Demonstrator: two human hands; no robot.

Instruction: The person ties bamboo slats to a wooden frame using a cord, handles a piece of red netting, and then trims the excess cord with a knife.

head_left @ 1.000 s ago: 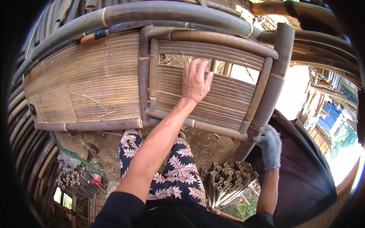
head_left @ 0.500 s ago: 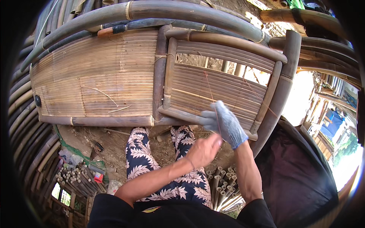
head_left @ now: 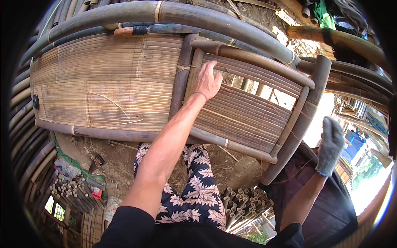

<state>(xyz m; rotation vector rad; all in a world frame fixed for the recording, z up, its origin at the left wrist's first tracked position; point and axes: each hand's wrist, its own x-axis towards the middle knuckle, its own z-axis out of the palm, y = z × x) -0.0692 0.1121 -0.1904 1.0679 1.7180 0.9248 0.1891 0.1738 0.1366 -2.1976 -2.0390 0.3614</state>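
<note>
A framed bamboo-slat panel (head_left: pixel 244 118) has a long gap between its upper slats. My bare left hand (head_left: pixel 209 80) reaches over its upper left part, beside that gap, thumb apart from the fingers; no held thing shows there. Out to the right, past the thick bamboo post, my right hand (head_left: pixel 331 146) is raised in a grey knitted glove with its fingers close together. A thin reddish string (head_left: pixel 301 168) runs up to this hand and appears pinched in it; the exact grip is hidden. More string lies across the panel's slats.
To the left is a wider slatted bamboo surface (head_left: pixel 103 82) with loose thin strips. An orange-and-black handle (head_left: pixel 130 31) lies along its far edge. Thick bamboo rails (head_left: pixel 231 18) cross behind. Cut bamboo tubes (head_left: pixel 244 202) stand below, beside a dark cloth (head_left: pixel 322 211).
My hands have parted from beside each other at the panel's near edge. The left moved up and away onto the slats; the gloved right swung out to the right. The view shifted slightly.
</note>
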